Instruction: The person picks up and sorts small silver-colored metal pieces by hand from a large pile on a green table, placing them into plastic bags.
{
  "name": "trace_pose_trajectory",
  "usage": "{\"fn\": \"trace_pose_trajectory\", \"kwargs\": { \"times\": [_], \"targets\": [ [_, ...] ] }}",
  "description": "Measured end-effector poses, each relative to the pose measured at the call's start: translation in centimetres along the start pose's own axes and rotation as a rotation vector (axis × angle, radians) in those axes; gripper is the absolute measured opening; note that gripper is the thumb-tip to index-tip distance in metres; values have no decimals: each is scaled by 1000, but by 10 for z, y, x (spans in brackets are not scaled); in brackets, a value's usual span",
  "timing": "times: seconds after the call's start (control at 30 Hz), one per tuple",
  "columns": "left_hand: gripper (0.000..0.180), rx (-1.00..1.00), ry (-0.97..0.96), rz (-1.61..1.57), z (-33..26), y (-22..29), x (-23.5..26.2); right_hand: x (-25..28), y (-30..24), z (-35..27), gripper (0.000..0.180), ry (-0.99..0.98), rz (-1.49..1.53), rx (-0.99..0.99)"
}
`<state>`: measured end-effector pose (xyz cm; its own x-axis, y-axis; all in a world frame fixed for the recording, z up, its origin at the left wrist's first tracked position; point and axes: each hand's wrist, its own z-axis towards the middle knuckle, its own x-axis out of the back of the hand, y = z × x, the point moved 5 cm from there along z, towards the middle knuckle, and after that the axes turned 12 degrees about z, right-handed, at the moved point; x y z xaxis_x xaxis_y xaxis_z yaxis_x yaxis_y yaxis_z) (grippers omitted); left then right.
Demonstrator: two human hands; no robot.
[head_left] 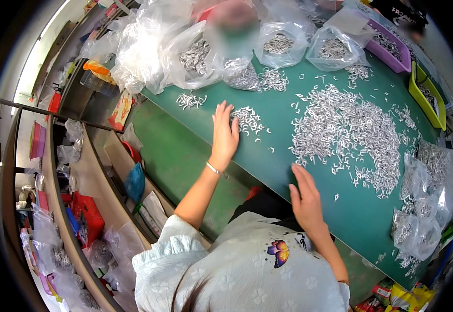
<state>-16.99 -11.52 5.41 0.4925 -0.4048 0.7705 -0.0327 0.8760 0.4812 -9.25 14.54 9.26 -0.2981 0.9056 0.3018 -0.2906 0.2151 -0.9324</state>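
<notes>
My left hand [225, 134] lies over the near edge of the green table, its fingers stretched out and holding nothing. Just right of its fingers is a small pile of curved silver metal pieces [248, 120]. My right hand [306, 202] is at the table edge, fingers extended and empty. Its fingertips point toward a large spread heap of the same kind of small metal pieces [341, 125], close to the heap's lower left side but apart from most of it. Another little cluster of thin curved pieces [190, 100] sits beyond my left hand.
Clear plastic bags of metal pieces [334, 49] line the table's far side. A purple tray [402, 53] and a yellow-green tray [438, 118] stand at the right. More filled bags [419, 223] lie at the right edge. Shelving with a red basket [92, 221] is on my left.
</notes>
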Motion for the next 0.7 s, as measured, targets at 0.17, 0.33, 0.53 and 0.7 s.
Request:
{"fn": "trace_pose_trajectory", "kwargs": {
  "times": [0.17, 0.33, 0.53, 0.7],
  "targets": [
    [32, -155, -196, -116, 34, -14, -25, -69, 17, 40, 61, -140, -196, -8],
    [32, -242, -340, -263, 9, 18, -27, -97, 31, 83, 57, -64, -91, -5],
    [41, 98, -238, -599, -11, 10, -1, -72, 44, 112, 35, 223, 185, 33],
    [43, 96, -121, -430, -24, 16, 6, -81, 45, 129, 40, -37, -107, 44]
  ]
}}
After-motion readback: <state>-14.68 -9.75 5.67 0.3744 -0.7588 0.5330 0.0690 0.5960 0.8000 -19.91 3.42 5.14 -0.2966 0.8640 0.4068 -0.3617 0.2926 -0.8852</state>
